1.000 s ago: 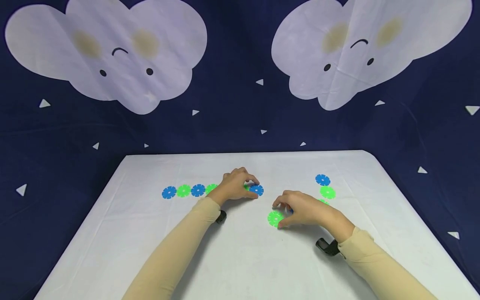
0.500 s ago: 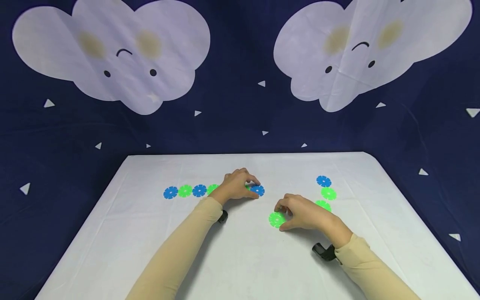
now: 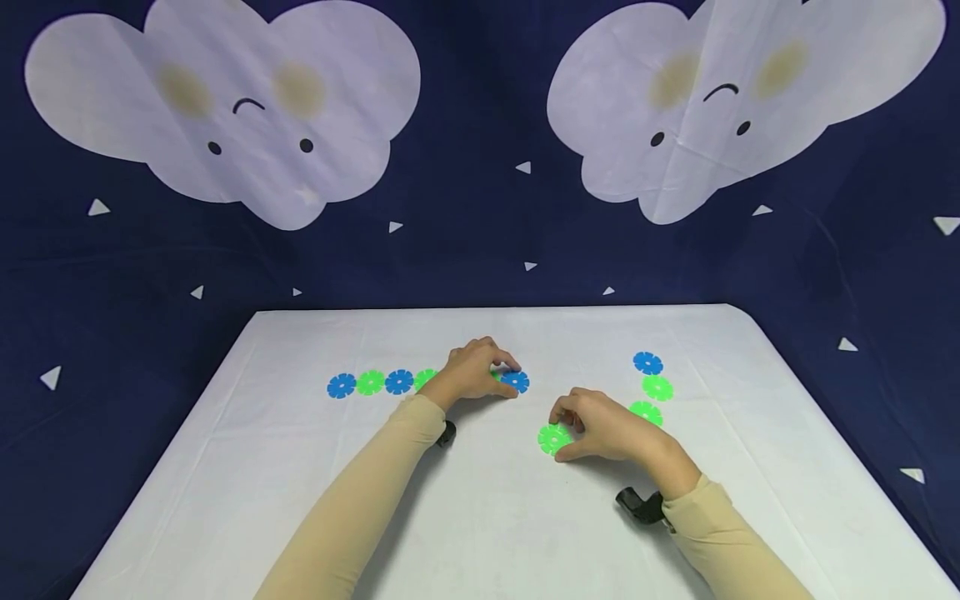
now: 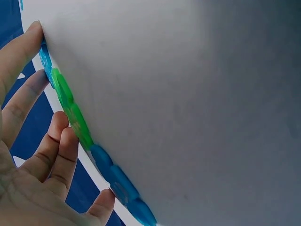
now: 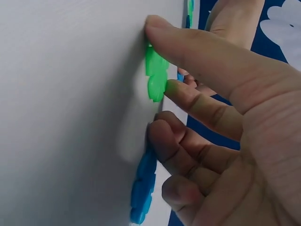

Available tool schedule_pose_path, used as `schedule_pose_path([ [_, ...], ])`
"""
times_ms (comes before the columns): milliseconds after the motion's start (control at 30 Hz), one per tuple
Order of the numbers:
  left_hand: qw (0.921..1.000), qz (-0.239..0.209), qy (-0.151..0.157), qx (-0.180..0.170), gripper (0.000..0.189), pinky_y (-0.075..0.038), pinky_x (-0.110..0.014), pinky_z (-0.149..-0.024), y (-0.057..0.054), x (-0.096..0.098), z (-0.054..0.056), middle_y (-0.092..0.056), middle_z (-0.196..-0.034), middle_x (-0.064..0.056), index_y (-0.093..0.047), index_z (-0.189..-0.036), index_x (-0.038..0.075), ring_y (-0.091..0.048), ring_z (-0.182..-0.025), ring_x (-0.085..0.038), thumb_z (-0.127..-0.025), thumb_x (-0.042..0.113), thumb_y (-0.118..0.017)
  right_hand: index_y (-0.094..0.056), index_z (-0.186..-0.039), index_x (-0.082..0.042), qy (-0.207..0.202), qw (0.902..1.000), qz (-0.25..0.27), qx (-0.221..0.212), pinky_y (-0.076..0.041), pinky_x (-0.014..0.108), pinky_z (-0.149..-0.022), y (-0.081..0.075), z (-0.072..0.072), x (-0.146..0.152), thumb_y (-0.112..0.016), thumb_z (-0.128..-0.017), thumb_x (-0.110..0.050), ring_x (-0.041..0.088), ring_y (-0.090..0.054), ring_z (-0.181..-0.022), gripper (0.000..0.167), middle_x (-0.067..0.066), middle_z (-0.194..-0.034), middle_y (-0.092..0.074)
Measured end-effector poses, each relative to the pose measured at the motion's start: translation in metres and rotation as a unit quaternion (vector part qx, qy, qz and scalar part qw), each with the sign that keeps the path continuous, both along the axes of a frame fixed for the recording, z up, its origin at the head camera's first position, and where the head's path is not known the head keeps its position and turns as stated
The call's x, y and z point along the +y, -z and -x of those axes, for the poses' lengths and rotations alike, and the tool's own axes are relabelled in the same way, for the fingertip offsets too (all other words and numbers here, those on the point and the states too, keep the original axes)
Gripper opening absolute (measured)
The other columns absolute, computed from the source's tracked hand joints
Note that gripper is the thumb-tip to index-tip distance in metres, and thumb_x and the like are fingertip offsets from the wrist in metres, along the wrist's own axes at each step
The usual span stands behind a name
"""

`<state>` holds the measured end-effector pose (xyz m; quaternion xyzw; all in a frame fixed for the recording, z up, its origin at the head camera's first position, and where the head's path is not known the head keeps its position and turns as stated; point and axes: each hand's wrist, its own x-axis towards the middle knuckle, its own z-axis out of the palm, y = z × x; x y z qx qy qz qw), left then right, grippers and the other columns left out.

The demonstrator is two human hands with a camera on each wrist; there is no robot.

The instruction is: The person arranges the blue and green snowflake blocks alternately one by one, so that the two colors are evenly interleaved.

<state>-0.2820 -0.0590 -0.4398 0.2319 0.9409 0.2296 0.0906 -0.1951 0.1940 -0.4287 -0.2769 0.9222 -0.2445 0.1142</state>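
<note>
Flat notched interlocking discs in blue and green lie on the white table. In the head view my left hand (image 3: 472,371) reaches over a row of them, thumb and index finger at the edges of the blue disc (image 3: 515,382) at the row's right end. The left wrist view shows this disc (image 4: 45,61) between those fingertips, with a green disc (image 4: 70,108) and another blue disc (image 4: 122,186) following it. My right hand (image 3: 600,422) pinches a green disc (image 3: 553,439) by its edge. Beneath its curled other fingers lies a blue disc (image 5: 143,183), hidden in the head view.
Leftward, the row continues with a blue disc (image 3: 341,386), a green disc (image 3: 371,382) and more. Back right lie a blue disc (image 3: 648,363), a green disc (image 3: 657,388) and another green disc (image 3: 647,412). A dark cloud-print cloth (image 3: 480,250) hangs behind the table (image 3: 480,533).
My right index finger has come down onto the green disc's edge, and the right wrist has swung a little left and nearer, uncovering another green disc behind it. My left hand keeps its place.
</note>
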Motion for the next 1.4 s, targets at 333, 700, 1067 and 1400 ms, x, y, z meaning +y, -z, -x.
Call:
schedule_pose_path([
  [333, 1.0, 0.001, -0.002, -0.001, 0.044, -0.041, -0.058, -0.115, 0.001, 0.001, 0.001, -0.067, -0.132, 0.0, -0.08, -0.126, 0.032, -0.059, -0.128, -0.022, -0.085, 0.043, -0.092, -0.067, -0.098, -0.014, 0.011, 0.9974, -0.027, -0.067, -0.048, 0.031, -0.082, -0.005, 0.004, -0.012, -0.095, -0.078, -0.015, 0.015, -0.053, -0.089, 0.034, 0.001, -0.095, -0.06],
  [700, 1.0, 0.007, -0.006, 0.0, 0.045, -0.041, -0.058, -0.116, 0.0, 0.001, 0.001, -0.067, -0.135, -0.001, -0.08, -0.127, 0.032, -0.058, -0.131, -0.024, -0.085, 0.043, -0.092, -0.065, -0.103, -0.012, 0.014, 0.9921, -0.046, -0.116, -0.045, 0.028, -0.073, -0.012, 0.011, -0.019, -0.095, -0.076, -0.01, 0.013, -0.051, -0.08, 0.041, 0.001, -0.088, -0.057],
  [1067, 1.0, 0.001, -0.001, -0.002, 0.045, -0.04, -0.058, -0.116, 0.001, 0.001, 0.0, -0.067, -0.134, -0.002, -0.08, -0.127, 0.03, -0.058, -0.13, -0.024, -0.085, 0.042, -0.092, -0.056, -0.112, -0.015, 0.0, 0.9921, -0.038, -0.119, -0.046, 0.031, -0.075, -0.015, 0.007, -0.018, -0.094, -0.076, -0.008, 0.014, -0.053, -0.08, 0.053, 0.001, -0.089, -0.06],
  [1400, 1.0, 0.004, -0.001, -0.002, 0.044, -0.04, -0.059, -0.117, 0.0, 0.001, 0.001, -0.068, -0.133, -0.001, -0.08, -0.126, 0.031, -0.058, -0.13, -0.024, -0.085, 0.041, -0.092, -0.074, -0.12, -0.013, -0.035, 0.9959, -0.022, -0.081, -0.051, 0.024, -0.071, -0.012, 0.006, -0.005, -0.093, -0.079, -0.008, 0.007, -0.057, -0.076, 0.046, -0.002, -0.09, -0.068],
])
